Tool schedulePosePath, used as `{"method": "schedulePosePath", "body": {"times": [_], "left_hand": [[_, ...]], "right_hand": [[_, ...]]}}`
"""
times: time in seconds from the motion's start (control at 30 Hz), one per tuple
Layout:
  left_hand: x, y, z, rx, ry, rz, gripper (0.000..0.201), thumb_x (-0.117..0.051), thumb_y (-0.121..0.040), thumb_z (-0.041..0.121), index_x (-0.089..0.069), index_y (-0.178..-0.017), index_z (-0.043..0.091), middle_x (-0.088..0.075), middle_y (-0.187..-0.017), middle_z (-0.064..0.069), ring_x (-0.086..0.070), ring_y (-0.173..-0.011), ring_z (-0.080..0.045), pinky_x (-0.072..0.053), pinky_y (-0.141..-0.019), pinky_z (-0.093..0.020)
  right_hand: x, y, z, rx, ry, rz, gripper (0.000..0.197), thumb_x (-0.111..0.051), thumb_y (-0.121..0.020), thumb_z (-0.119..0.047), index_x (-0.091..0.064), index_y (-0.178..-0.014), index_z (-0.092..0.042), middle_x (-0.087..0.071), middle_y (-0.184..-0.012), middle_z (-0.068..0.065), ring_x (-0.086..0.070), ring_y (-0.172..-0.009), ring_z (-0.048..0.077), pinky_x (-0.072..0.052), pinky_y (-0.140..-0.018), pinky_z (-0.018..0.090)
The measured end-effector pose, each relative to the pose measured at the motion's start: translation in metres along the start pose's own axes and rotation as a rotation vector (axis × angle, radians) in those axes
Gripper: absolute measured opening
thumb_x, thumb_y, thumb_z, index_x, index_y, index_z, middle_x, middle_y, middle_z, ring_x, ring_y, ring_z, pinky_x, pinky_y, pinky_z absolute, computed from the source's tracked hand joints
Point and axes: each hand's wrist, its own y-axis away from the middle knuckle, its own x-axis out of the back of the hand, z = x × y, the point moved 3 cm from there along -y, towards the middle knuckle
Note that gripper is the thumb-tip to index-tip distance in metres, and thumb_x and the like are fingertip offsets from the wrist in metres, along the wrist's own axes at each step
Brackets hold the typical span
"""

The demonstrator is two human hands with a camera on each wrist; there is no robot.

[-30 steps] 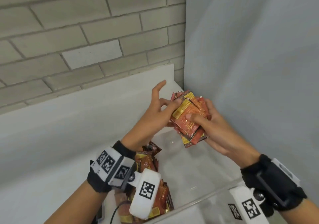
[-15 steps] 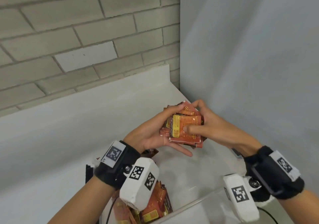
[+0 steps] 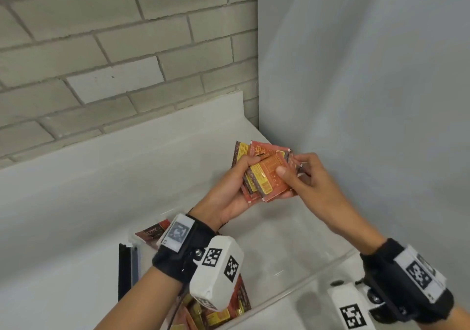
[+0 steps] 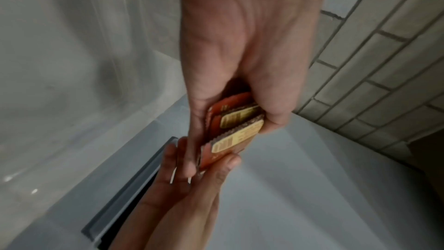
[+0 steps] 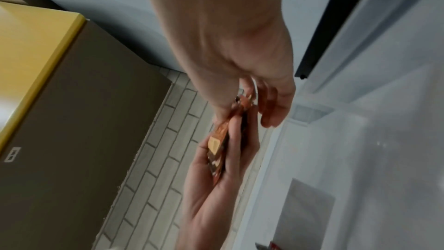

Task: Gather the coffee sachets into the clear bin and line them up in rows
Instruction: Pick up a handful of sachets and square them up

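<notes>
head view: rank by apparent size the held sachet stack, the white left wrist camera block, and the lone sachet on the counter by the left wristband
1. White left wrist camera block, though it is nearest the lens, so inflated.
2. Held sachet stack, gripped by left hand and right hand.
3. Lone sachet, partly hidden by the wristband.

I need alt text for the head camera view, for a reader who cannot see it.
Two hands hold a fanned stack of red and yellow coffee sachets above a clear bin; the left hand cups it, the right hand pinches it. More sachets lie in the bin, near a brick wall.
</notes>
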Motion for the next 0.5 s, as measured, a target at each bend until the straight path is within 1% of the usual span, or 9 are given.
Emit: {"method": "schedulePosePath", "body": {"times": [0.03,0.1,0.13,0.17,0.23,0.3,0.37,0.43,0.5], "left_hand": [[0.0,-0.002,-0.002,-0.033,-0.022,0.032,0.032,-0.048,-0.095,0.019,-0.057,-0.122,0.005,-0.067,-0.115,-0.018,-0.066,-0.102,-0.029,-0.053,-0.089,-0.045],[0.001,-0.004,-0.006,-0.087,-0.039,0.069,0.023,-0.047,-0.097,0.015,-0.061,-0.113,0.007,-0.071,-0.105,-0.015,-0.069,-0.093,-0.024,-0.054,-0.087,-0.039],[0.001,-0.004,-0.008,-0.109,-0.039,0.075,0.021,-0.046,-0.097,0.014,-0.062,-0.109,0.007,-0.072,-0.102,-0.014,-0.069,-0.091,-0.023,-0.053,-0.087,-0.039],[0.002,-0.004,-0.009,-0.13,-0.04,0.079,0.019,-0.047,-0.097,0.013,-0.063,-0.107,0.008,-0.072,-0.1,-0.013,-0.069,-0.09,-0.023,-0.052,-0.088,-0.04],[0.004,-0.004,-0.009,-0.174,-0.049,0.084,0.018,-0.047,-0.097,0.012,-0.063,-0.106,0.01,-0.073,-0.098,-0.012,-0.07,-0.089,-0.023,-0.053,-0.088,-0.04],[0.006,-0.005,-0.009,-0.218,-0.061,0.09,0.019,-0.046,-0.098,0.01,-0.063,-0.106,0.011,-0.073,-0.097,-0.011,-0.07,-0.087,-0.022,-0.055,-0.083,-0.039],[0.009,-0.005,-0.009,-0.261,-0.072,0.111,0.018,-0.047,-0.097,0.008,-0.063,-0.105,0.011,-0.074,-0.096,-0.009,-0.071,-0.086,-0.021,-0.055,-0.08,-0.038],[0.011,-0.006,-0.01,-0.302,-0.074,0.134,0.018,-0.048,-0.097,0.007,-0.063,-0.105,0.011,-0.074,-0.097,-0.008,-0.07,-0.088,-0.022,-0.055,-0.077,-0.037],[0.012,-0.007,-0.01,-0.328,-0.069,0.149,0.018,-0.048,-0.097,0.006,-0.064,-0.104,0.011,-0.073,-0.098,-0.009,-0.07,-0.089,-0.023,-0.055,-0.081,-0.04]], "right_hand": [[-0.004,0.001,0.003,-0.014,-0.053,-0.006,0.057,-0.059,-0.073,-0.058,-0.043,-0.118,-0.026,-0.065,-0.103,-0.001,-0.071,-0.08,0.014,-0.058,-0.083,0.04],[-0.011,0.003,0.002,-0.031,-0.171,-0.036,0.047,-0.05,-0.087,-0.049,-0.039,-0.127,-0.026,-0.064,-0.107,-0.002,-0.071,-0.087,0.01,-0.06,-0.078,0.036],[-0.014,0.003,0.001,-0.036,-0.214,-0.062,0.048,-0.049,-0.089,-0.046,-0.036,-0.131,-0.027,-0.064,-0.111,-0.003,-0.07,-0.092,0.009,-0.06,-0.077,0.034],[-0.015,0.003,0.002,-0.036,-0.241,-0.089,0.055,-0.05,-0.087,-0.047,-0.032,-0.135,-0.027,-0.063,-0.115,-0.004,-0.07,-0.096,0.01,-0.059,-0.079,0.035],[-0.017,0.002,0.006,-0.033,-0.269,-0.124,0.075,-0.058,-0.08,-0.048,-0.024,-0.143,-0.029,-0.061,-0.123,-0.003,-0.068,-0.103,0.014,-0.058,-0.085,0.039],[-0.017,0.0,0.014,-0.068,-0.363,-0.1,0.085,-0.065,-0.076,-0.042,-0.019,-0.146,-0.028,-0.062,-0.125,0.0,-0.067,-0.107,0.016,-0.055,-0.092,0.043],[-0.015,-0.003,0.019,-0.118,-0.443,-0.067,0.08,-0.068,-0.075,-0.036,-0.027,-0.141,-0.02,-0.064,-0.123,0.005,-0.068,-0.104,0.018,-0.055,-0.09,0.044],[-0.013,-0.005,0.02,-0.138,-0.438,-0.063,0.066,-0.067,-0.076,-0.035,-0.04,-0.132,-0.01,-0.067,-0.118,0.01,-0.07,-0.099,0.02,-0.058,-0.084,0.038],[-0.012,-0.006,0.02,-0.139,-0.436,-0.061,0.054,-0.065,-0.079,-0.032,-0.05,-0.124,-0.006,-0.071,-0.11,0.008,-0.071,-0.097,0.02,-0.058,-0.079,0.032]]}}
